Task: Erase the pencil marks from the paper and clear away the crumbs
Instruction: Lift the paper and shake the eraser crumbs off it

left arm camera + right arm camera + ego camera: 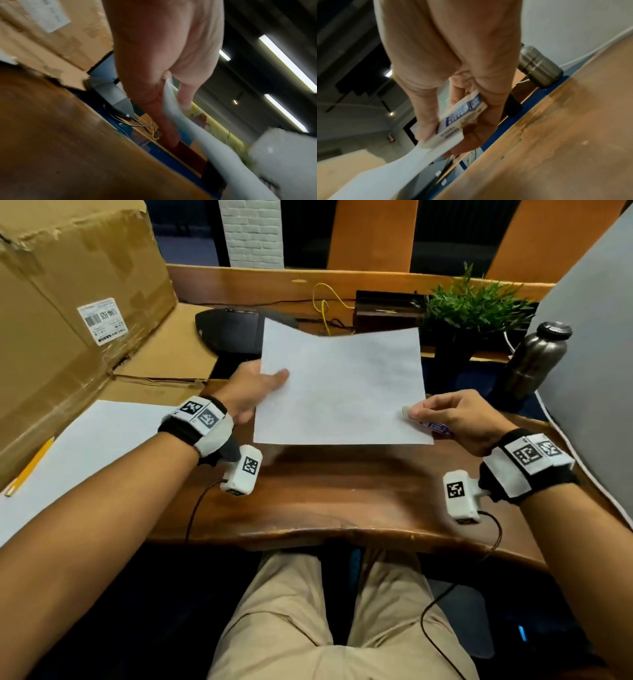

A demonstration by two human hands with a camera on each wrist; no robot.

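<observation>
A white sheet of paper [342, 386] is held up off the wooden desk [342, 494], tilted toward me, with only faint marks on it. My left hand [253, 392] pinches its left edge, thumb on top; the left wrist view shows the paper [173, 108] between thumb and fingers. My right hand [455, 416] pinches the sheet's right lower corner while also holding a white eraser [409, 409] in a blue-printed sleeve. Up close in the right wrist view, the eraser [453, 128] is pressed against the paper [402, 166] by the thumb. No crumbs are visible.
A second white sheet [89, 446] with a yellow pencil [29, 467] lies at the left, beside a large cardboard box [68, 313]. Behind the paper are a black device [229, 332], yellow wires [325, 309], a potted plant [476, 306] and a metal bottle [537, 357].
</observation>
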